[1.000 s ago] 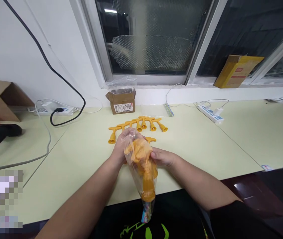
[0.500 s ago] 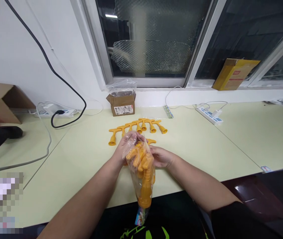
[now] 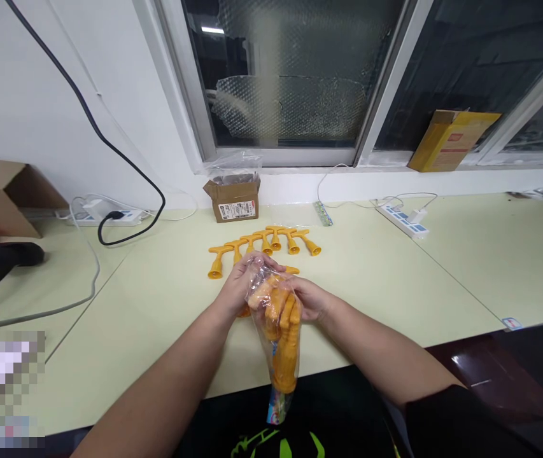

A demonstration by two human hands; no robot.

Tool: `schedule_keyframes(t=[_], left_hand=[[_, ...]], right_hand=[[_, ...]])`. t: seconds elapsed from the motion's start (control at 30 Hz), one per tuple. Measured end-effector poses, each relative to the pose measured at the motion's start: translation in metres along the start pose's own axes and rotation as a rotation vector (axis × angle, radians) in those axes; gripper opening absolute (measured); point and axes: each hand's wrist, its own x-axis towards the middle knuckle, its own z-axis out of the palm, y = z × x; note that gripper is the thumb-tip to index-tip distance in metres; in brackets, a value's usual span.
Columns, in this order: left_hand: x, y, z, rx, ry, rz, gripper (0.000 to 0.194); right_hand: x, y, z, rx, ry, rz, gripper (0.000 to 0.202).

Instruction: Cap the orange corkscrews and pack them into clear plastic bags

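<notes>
1. The bag point(image 3: 262, 340) is in both hands above the near edge of the surface point(image 3: 371, 280), its printed end pointing toward the person's black clothing point(image 3: 338, 407).
2. The left hand point(image 3: 242, 283) has its fingers closed on the far end of the bag, where the clear film bunches up; probably this keeps the mouth gathered, though whether it is open or sealed I cannot tell.
3. The right hand point(image 3: 313, 299) grasps the bag's right side, thumb toward the top; its other fingers are partly hidden behind the bag. This grip likely steadies the bulky load against the left hand's hold.
4. Inside, several yellow pieces point(image 3: 288, 356) lie lengthwise, knobby ends near the hands and a wider end toward the print, seemingly because the narrow bag takes them best that way.
5. Beyond the hands, a row point(image 3: 275, 238) of similar pieces lies in an arc, crossbars away from the person and flared ends nearer, perhaps for easy counting or picking up.
6. Another piece point(image 3: 292, 270) shows between the row and the hands, mostly hidden by them.
7. A flat packet point(image 3: 323, 214) and a carton point(image 3: 235, 202) sit near the wall, apart from the row, which leaves working room in front.
</notes>
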Motion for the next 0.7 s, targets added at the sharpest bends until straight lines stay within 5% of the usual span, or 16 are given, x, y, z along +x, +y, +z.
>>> schedule_keyframes(t=[0.43, 0.7], left_hand=[[-0.003, 0.009, 0.010, -0.063, 0.050, -0.023, 0.035], [0.003, 0.004, 0.000, -0.063, 0.122, 0.004, 0.035]], right_hand=[[0.001, -0.003, 0.006, -0.039, 0.117, -0.118, 0.050], [-0.005, -0.019, 0.007, -0.089, 0.220, -0.270, 0.041]])
